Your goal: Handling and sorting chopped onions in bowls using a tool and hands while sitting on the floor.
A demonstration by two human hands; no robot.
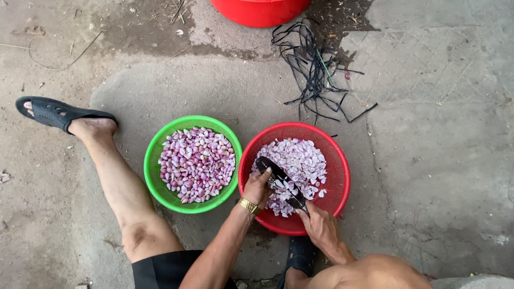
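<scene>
Both hands work over the red basket (338, 176), which sits on the concrete floor (439, 160) touching the green basket (155, 160) full of whole purple shallots (197, 163). The left hand (258, 187), a gold watch (249, 206) at its wrist, closes around one end of a dark slicer (279, 181) held slanted above the sliced shallots (302, 160), while the right hand (320, 227) grips its lower end. A red tub (261, 10) and a tangle of black strips (310, 64) lie beyond the baskets.
</scene>
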